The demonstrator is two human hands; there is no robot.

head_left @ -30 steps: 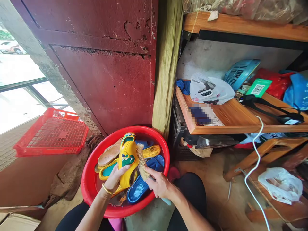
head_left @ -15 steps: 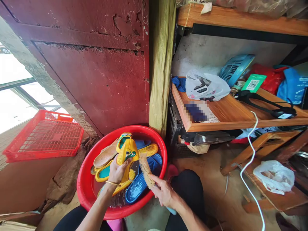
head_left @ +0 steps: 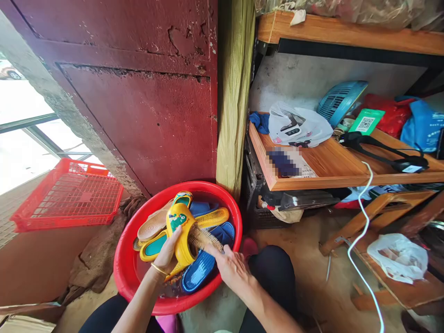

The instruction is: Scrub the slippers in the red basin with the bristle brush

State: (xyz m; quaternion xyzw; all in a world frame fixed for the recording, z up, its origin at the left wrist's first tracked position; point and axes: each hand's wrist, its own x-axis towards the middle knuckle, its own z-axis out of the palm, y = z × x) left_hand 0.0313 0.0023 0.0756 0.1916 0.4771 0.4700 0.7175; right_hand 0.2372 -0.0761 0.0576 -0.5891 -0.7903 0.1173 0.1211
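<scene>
My left hand [head_left: 169, 253], with a thin bangle at the wrist, grips a yellow slipper [head_left: 183, 247] bearing a green cartoon print. My right hand [head_left: 231, 268] is closed around the handle of a scrubbing brush [head_left: 204, 238], whose bristled head reaches into the slipper's foot opening. Both are above a red basin [head_left: 120, 273] of water. In it lie a blue slipper [head_left: 198, 273], a tan slipper [head_left: 152, 225], a yellow slipper with a teal insole [head_left: 155, 247] and other footwear, partly overlapping. The brush's tip is hidden inside the slipper.
A red plastic crate [head_left: 69, 196] sits to the left, near a brown sack [head_left: 93, 259]. Behind the basin stands a dark red door [head_left: 149, 125]. On the right are a wooden shelf [head_left: 326, 162], a white cable [head_left: 360, 231] and a wooden stool [head_left: 398, 284] with a plastic bag.
My left hand has turned the yellow slipper so its printed strap faces up. My right hand has moved the brush left, from beside the slipper into its opening.
</scene>
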